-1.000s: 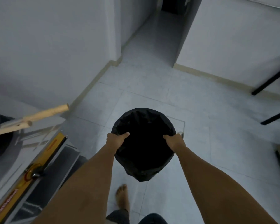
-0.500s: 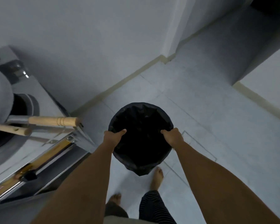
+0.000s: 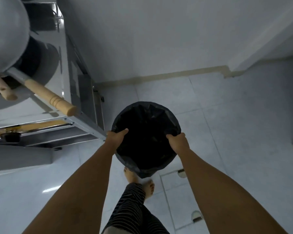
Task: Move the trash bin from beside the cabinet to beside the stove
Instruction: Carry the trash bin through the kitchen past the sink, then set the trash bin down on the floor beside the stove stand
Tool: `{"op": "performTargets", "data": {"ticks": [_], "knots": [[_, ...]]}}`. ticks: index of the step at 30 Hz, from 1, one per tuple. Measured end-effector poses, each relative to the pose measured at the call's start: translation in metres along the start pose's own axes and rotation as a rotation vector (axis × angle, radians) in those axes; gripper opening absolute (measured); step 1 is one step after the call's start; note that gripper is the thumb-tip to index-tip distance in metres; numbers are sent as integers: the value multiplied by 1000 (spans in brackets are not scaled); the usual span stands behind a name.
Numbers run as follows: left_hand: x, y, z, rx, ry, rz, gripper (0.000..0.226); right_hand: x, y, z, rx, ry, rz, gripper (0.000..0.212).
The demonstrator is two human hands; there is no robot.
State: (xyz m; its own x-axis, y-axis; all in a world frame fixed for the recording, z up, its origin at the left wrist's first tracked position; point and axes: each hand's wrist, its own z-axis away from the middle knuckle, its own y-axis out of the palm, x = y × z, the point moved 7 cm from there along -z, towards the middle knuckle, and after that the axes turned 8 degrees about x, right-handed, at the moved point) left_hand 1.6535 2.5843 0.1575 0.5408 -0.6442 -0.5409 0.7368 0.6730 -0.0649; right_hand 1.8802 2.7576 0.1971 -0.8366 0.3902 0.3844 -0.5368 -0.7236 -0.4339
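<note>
The trash bin (image 3: 145,129) is round, lined with a black plastic bag, and hangs in the air above the floor tiles. My left hand (image 3: 116,137) grips its left rim and my right hand (image 3: 178,141) grips its right rim. The steel stove (image 3: 57,119) stands to the left, and its front right corner almost touches my left hand. The bin's lower body is hidden by the bag's loose folds.
A wok with a wooden handle (image 3: 52,98) sticks out past the stove's corner towards the bin. The wall and its beige skirting (image 3: 167,76) run behind. My bare feet (image 3: 139,181) stand under the bin. A floor hatch (image 3: 178,196) lies to the right.
I have turned left with the bin held in both hands, so the stove now fills the left side and the bin sits close to its corner, nearer the wall.
</note>
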Motion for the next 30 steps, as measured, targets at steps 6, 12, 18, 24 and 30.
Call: {"op": "performTargets", "data": {"ticks": [6,12,18,24,30], "knots": [[-6,-10,-42,-4,-39,47,89,26,9,-49,75,-8,46,73],[8,-5,-109,-46,-79,79,95,50,28,-134,117,-38,115,71],[32,0,-194,-103,-97,72,81,58,61,-240,160,-72,236,71],[73,8,-282,-171,-90,56,76,45,99,-333,173,-109,264,74],[107,14,-328,-186,-78,59,80,26,118,-379,158,-178,219,72]]}}
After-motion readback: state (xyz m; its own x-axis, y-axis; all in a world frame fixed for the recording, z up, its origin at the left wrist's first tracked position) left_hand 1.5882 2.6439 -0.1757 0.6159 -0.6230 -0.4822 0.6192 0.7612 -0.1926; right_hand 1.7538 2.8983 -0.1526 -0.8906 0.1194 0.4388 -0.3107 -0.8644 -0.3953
